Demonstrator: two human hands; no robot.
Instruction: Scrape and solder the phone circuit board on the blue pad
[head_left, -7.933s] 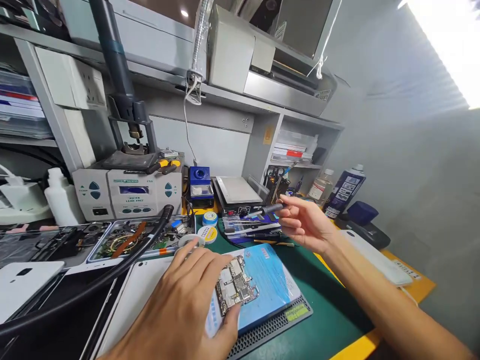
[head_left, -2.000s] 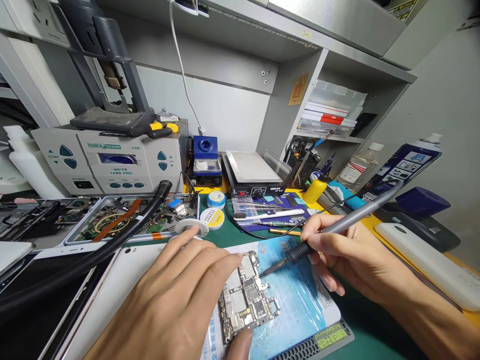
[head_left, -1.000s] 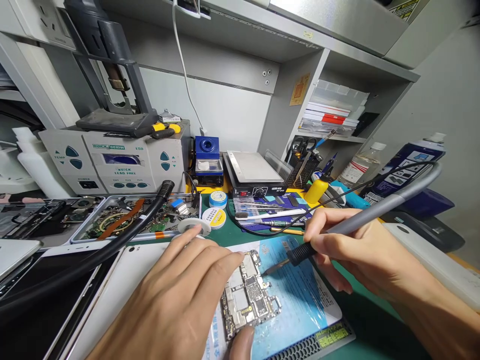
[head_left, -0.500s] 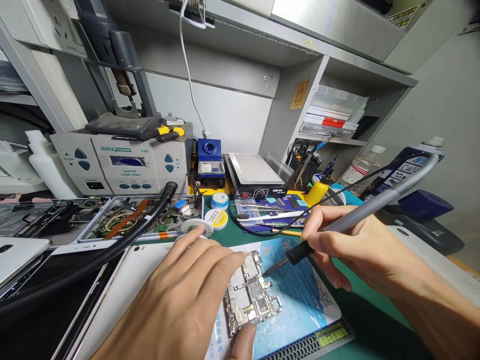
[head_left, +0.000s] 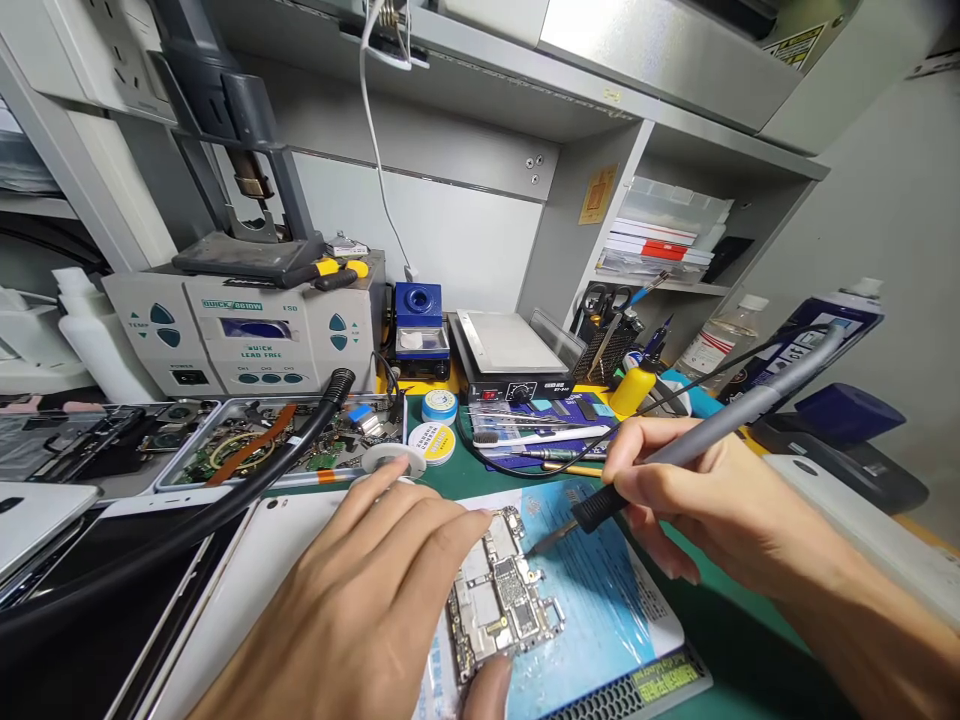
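A small phone circuit board (head_left: 504, 592) lies on a blue pad (head_left: 600, 610) in front of me. My left hand (head_left: 360, 610) rests on the board's left side, fingers at its top edge and thumb at its bottom edge. My right hand (head_left: 705, 500) holds a grey soldering iron (head_left: 712, 430) like a pen. The iron's tip (head_left: 534, 549) sits at the board's upper right edge. A thin black cable runs off the iron's rear end.
A grey rework station (head_left: 247, 330) stands at the back left, its black hose (head_left: 225, 490) crossing a tray of parts (head_left: 277, 445). White phones (head_left: 247, 590) lie at the left. A hot plate (head_left: 510, 350), solder tins (head_left: 433, 440), tweezers (head_left: 540, 435), bottles (head_left: 795, 350) and shelves surround the green mat (head_left: 720, 620).
My right hand picked up the soldering iron and brought its tip down to the board's upper right edge. In the last second both hands barely moved; the view shifted slightly.
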